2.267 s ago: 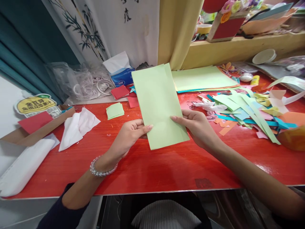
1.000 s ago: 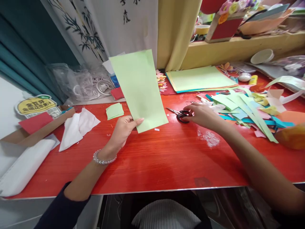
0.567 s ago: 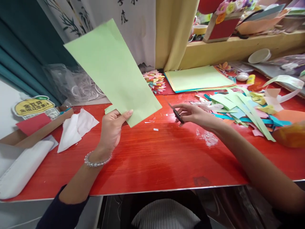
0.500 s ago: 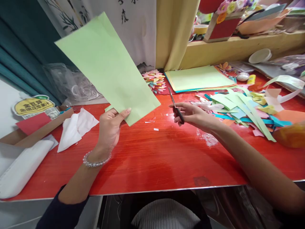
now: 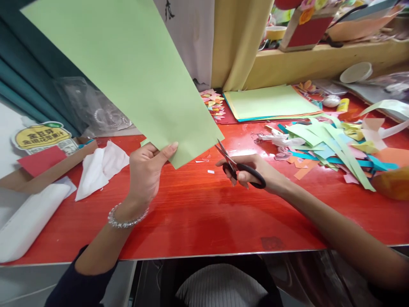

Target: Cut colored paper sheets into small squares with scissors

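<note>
A large sheet of light green paper (image 5: 137,72) rises tilted above the table, its top cut off by the view's edge. My left hand (image 5: 145,170) pinches it near the lower corner, thumb on the front and fingers behind. My right hand (image 5: 255,170) is closed around black-handled scissors (image 5: 234,164). The blades are parted slightly and their tips are at the paper's lower right corner; whether they touch it I cannot tell.
A heap of cut paper strips (image 5: 332,145) lies on the red table (image 5: 198,217) at right. Behind it is a stack of coloured sheets (image 5: 268,104). White tissue (image 5: 102,168) and a cardboard tray (image 5: 60,170) are at left. A glue stick (image 5: 343,105) stands far right.
The scissors have turned and come left and down to the paper's corner, their blades now apart. The green sheet looks larger and nearer, with its top reaching out of view.
</note>
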